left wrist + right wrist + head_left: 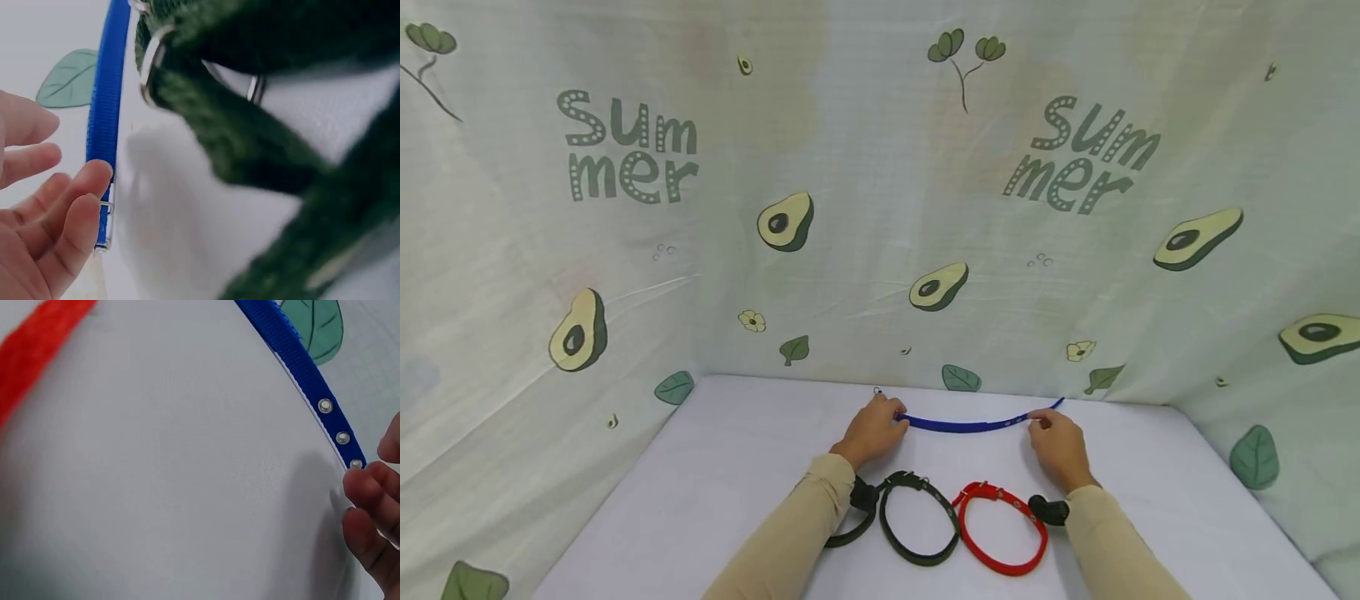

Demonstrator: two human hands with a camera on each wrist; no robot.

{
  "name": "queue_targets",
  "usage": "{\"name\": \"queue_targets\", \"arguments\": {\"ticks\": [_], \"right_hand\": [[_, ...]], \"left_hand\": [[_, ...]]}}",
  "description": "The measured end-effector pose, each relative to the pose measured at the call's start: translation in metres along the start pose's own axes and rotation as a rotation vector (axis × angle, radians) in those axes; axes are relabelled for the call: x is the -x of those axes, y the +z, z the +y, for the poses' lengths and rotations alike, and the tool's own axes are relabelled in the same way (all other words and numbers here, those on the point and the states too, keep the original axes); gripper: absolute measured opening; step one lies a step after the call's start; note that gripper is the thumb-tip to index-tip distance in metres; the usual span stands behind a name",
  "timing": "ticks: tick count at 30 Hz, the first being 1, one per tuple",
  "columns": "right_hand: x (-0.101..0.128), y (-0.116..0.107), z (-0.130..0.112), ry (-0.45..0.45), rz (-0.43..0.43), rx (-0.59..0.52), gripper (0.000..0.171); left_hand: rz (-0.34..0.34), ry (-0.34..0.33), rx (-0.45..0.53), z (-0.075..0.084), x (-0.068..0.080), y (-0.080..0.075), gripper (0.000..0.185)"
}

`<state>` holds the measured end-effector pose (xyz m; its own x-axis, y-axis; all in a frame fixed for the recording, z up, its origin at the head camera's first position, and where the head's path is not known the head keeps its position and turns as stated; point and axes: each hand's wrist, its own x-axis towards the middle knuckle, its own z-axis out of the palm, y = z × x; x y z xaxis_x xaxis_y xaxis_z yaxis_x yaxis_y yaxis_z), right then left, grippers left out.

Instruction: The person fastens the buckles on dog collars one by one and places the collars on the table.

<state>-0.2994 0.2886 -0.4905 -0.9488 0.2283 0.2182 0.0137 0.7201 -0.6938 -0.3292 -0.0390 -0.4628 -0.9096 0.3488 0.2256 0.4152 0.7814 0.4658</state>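
A blue collar (958, 427) is stretched out in a shallow curve at the back of the table, unbuckled. My left hand (874, 429) pinches its left end, close to the metal buckle (106, 209) seen in the left wrist view. The right hand (1060, 446) pinches the other end, near the metal eyelets (342, 437), and a short tip of strap sticks out past its fingers. In front of the hands lie a dark green collar (919, 557) and a red collar (1004, 568), each fastened in a loop. Another dark loop (852, 537) is partly hidden behind the left wrist.
The white table (677, 500) ends at the back against a hanging cloth (865, 250) printed with avocados and leaves. Cloth also hangs along both sides. A black wrist camera (1049, 510) on the right arm overlaps the edge of the red loop.
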Motion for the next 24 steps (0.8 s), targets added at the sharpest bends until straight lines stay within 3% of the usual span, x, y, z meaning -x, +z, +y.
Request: {"name": "queue_targets", "arguments": {"ticks": [6, 18, 24], "right_hand": [[-0.005, 0.000, -0.001, -0.011, -0.005, 0.060, 0.028], [-0.017, -0.002, -0.002, 0.028, -0.186, 0.130, 0.047], [-0.017, 0.000, -0.004, 0.046, -0.200, 0.155, 0.039]], "left_hand": [[-0.021, -0.014, -0.048, -0.001, -0.005, 0.003, 0.024], [-0.110, -0.041, -0.052, 0.005, -0.013, 0.006, 0.031], [-0.132, -0.062, -0.082, 0.007, -0.015, 0.008, 0.033]]}}
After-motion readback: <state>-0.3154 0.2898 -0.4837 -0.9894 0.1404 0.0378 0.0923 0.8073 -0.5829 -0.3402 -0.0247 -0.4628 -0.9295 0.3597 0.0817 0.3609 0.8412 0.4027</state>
